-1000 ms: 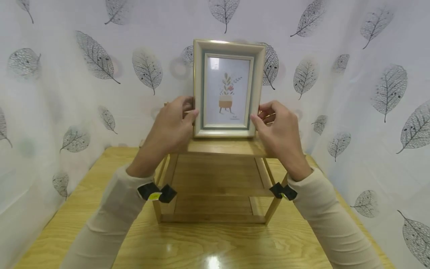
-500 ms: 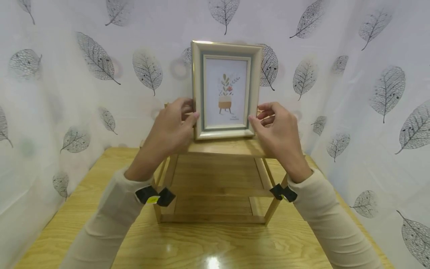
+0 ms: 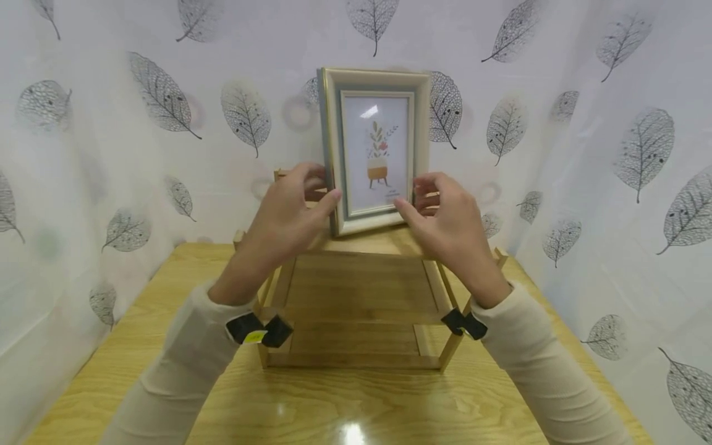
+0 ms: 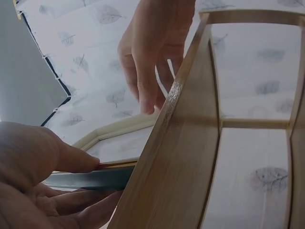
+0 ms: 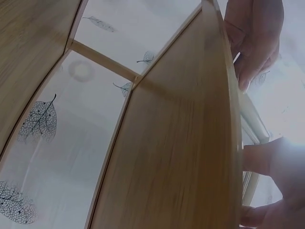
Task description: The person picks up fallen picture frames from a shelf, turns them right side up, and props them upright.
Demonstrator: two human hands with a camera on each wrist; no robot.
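A picture frame (image 3: 384, 222), cream with a grey-green inner band and a potted-plant print, stands turned at a slant on the wooden rack's top shelf (image 3: 364, 244). At its lower left side my left hand (image 3: 289, 210) pinches the edge, thumb in front and fingers behind. The left wrist view shows that thumb on the grey-green side of the frame (image 4: 90, 178). My right hand (image 3: 450, 216) is at the lower right corner, thumb across the front and curled fingers by the right edge. In the right wrist view, the shelf board hides most of the frame (image 5: 254, 121).
The rack has lower shelves (image 3: 361, 284) under the top one and slatted sides. It stands on a wood-grain table (image 3: 356, 402). Behind and on both sides hangs a pale curtain (image 3: 295, 37) printed with leaf skeletons.
The picture frame has turned, so its left side shows and its lower left corner sits nearer me. My right hand has shifted left, its thumb further over the front.
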